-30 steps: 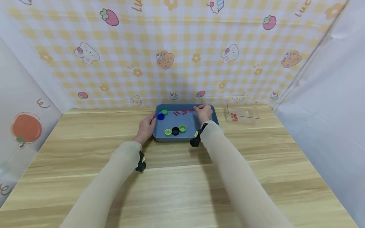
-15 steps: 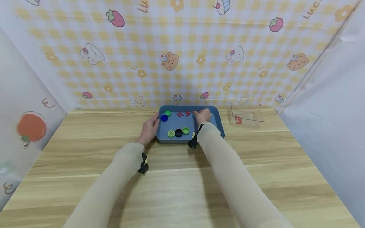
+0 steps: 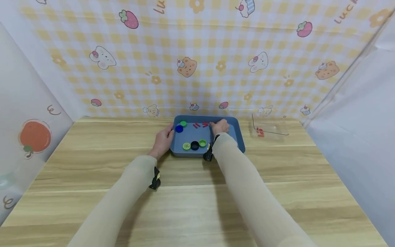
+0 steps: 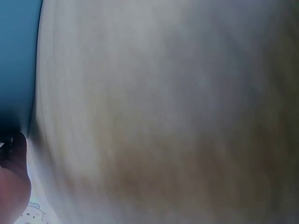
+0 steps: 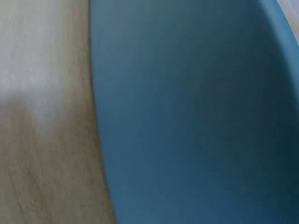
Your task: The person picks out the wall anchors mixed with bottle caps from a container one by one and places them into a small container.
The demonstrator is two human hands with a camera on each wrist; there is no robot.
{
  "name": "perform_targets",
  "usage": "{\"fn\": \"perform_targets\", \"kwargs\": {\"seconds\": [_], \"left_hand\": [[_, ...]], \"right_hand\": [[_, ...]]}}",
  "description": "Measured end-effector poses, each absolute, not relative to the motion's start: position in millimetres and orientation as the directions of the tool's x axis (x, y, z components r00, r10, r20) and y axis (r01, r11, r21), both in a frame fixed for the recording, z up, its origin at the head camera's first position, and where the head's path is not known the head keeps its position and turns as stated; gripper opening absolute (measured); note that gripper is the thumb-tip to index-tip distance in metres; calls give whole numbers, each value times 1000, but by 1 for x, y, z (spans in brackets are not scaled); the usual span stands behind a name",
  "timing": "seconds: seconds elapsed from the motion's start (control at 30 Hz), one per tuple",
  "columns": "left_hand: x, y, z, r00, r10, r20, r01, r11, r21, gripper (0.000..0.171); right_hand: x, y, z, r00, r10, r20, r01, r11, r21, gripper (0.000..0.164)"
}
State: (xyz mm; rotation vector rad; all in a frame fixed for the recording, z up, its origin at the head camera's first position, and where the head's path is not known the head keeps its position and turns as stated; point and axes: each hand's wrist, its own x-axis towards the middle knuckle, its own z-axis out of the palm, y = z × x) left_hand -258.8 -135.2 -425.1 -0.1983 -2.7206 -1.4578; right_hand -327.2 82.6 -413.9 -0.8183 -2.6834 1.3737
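Blue-grey tray (image 3: pixel 189 134) on a wood-grain table (image 3: pixel 191 206), left hand (image 3: pixel 163 141) touching its left wall, right hand (image 3: pixel 220 127) inside.
Red pieces (image 3: pixel 195 126) lie in the tray just left of the right hand; its fingertips are hidden, so any pinch cannot be told, nor whether the left fingers curl round the wall. The right sleeve (image 3: pixel 234 159) blocks part of the tray. Five round caps (image 3: pixel 194 145) sit at its left and near sides; a clear box (image 3: pixel 271 132) stands to the right. Yellow-checked cloth (image 3: pixel 200 82) hangs behind, white sheets (image 3: pixel 355 127) at both sides.
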Motion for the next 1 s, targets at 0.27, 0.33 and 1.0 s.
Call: {"fn": "perform_targets", "kwargs": {"seconds": [0.27, 0.33, 1.0], "left_hand": [[-257, -134, -425, -991, 88, 102, 134, 555, 821, 44], [-257, -134, -425, -991, 85, 99, 130, 561, 818, 44], [-258, -134, -426, -992, 86, 94, 126, 570, 812, 44]], "right_hand": [[-332, 84, -419, -864, 458, -209, 452, 522, -723, 43], [-332, 84, -419, -866, 456, -208, 454, 539, -709, 43], [-333, 84, -418, -880, 429, -203, 450, 618, -645, 47]]}}
